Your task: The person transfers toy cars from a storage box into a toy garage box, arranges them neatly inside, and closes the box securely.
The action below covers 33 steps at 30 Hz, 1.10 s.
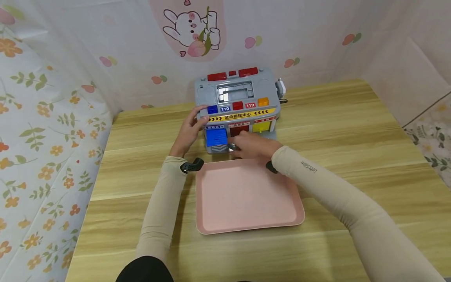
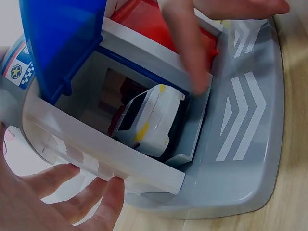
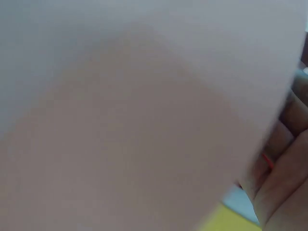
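Note:
A grey toy rescue station (image 1: 243, 94) stands behind a pink tray (image 1: 250, 196). Its blue door (image 2: 65, 43) is lifted, and a white toy car (image 2: 151, 120) with yellow patches sits in the bay behind it. My left hand (image 1: 188, 131) rests against the station's left side, its fingers (image 2: 103, 204) touching the side wall. In front of the bays is my right hand (image 1: 253, 144), with a finger (image 2: 190, 53) pointing down beside the car's front; whether it touches the car I cannot tell. Most of the right wrist view is blurred; part of the right hand (image 3: 288, 178) shows at its edge.
A red door (image 1: 239, 130) and a yellow door (image 1: 260, 127) are on the station's front. At its right side hang a white piece (image 1: 280, 88) and a black loop (image 1: 284, 101). The wooden table (image 1: 341, 129) meets a patterned cloth (image 1: 123, 51) behind.

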Each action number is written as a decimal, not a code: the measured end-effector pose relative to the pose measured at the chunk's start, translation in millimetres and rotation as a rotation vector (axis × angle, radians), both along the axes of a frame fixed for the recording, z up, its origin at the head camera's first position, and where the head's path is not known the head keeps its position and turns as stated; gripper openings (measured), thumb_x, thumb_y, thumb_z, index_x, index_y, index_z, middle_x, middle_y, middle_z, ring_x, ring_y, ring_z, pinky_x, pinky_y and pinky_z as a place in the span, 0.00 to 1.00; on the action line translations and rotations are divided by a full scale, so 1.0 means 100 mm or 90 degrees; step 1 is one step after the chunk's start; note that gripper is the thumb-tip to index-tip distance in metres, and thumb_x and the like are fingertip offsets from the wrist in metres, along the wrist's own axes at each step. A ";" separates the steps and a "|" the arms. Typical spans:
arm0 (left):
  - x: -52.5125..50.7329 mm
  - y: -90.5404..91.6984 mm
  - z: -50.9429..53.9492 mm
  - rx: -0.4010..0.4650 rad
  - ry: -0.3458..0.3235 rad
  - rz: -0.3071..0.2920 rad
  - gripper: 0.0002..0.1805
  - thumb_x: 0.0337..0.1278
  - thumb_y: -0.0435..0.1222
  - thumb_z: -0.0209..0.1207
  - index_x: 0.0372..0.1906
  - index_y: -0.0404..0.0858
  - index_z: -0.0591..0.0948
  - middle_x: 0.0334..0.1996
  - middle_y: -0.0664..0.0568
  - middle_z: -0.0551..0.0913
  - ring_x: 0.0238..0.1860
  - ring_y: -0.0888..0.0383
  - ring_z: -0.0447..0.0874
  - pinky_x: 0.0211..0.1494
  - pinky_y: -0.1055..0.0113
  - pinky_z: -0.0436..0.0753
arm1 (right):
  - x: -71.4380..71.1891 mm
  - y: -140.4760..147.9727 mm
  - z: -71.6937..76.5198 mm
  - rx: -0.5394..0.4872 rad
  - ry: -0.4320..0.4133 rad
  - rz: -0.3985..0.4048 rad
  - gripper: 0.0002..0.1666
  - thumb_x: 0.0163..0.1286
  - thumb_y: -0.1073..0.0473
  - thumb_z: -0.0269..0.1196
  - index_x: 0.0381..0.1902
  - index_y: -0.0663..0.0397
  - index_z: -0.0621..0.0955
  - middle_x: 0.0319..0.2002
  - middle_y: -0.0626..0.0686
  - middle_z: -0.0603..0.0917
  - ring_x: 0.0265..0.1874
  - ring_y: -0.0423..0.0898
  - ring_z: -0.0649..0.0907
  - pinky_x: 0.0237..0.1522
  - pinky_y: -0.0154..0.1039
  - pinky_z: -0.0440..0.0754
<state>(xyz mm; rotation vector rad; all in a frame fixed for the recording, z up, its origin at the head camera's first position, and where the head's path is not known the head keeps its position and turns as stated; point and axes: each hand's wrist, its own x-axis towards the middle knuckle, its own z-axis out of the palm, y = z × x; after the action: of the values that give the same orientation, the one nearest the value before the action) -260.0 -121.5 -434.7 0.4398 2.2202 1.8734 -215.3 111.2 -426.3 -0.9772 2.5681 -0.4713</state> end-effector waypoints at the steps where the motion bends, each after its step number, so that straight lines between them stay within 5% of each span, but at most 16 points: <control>1: 0.00 0.00 0.00 0.000 0.001 0.000 0.23 0.75 0.46 0.50 0.71 0.54 0.69 0.69 0.45 0.71 0.59 0.47 0.77 0.70 0.45 0.75 | 0.00 0.02 0.01 -0.007 0.004 0.003 0.21 0.72 0.54 0.63 0.59 0.56 0.80 0.33 0.50 0.85 0.28 0.42 0.82 0.36 0.32 0.82; 9: -0.01 0.00 -0.02 0.002 0.006 0.003 0.23 0.75 0.46 0.50 0.70 0.54 0.69 0.69 0.45 0.70 0.61 0.46 0.75 0.71 0.43 0.74 | 0.06 0.13 0.27 -0.056 0.021 -0.006 0.18 0.71 0.57 0.64 0.57 0.51 0.84 0.42 0.51 0.87 0.37 0.46 0.81 0.45 0.39 0.82; 21: -0.01 -0.01 -0.02 0.005 0.005 0.001 0.22 0.75 0.46 0.50 0.70 0.54 0.69 0.68 0.46 0.70 0.58 0.48 0.77 0.69 0.45 0.76 | 0.20 0.08 0.66 -0.143 0.084 0.003 0.15 0.72 0.58 0.63 0.54 0.51 0.85 0.34 0.48 0.87 0.27 0.41 0.79 0.33 0.33 0.79; 33: -0.01 0.00 -0.02 -0.007 0.014 0.001 0.23 0.75 0.46 0.50 0.70 0.54 0.69 0.68 0.46 0.70 0.60 0.48 0.77 0.70 0.45 0.76 | 0.24 0.00 0.55 -0.068 0.106 0.021 0.19 0.72 0.57 0.62 0.60 0.45 0.83 0.44 0.50 0.87 0.31 0.44 0.80 0.37 0.35 0.78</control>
<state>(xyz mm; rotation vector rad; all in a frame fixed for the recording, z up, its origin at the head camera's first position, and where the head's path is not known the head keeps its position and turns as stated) -260.8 -121.2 -436.5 0.4584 2.2437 1.8652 -191.5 111.4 -371.0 -1.1387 2.6917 -0.5447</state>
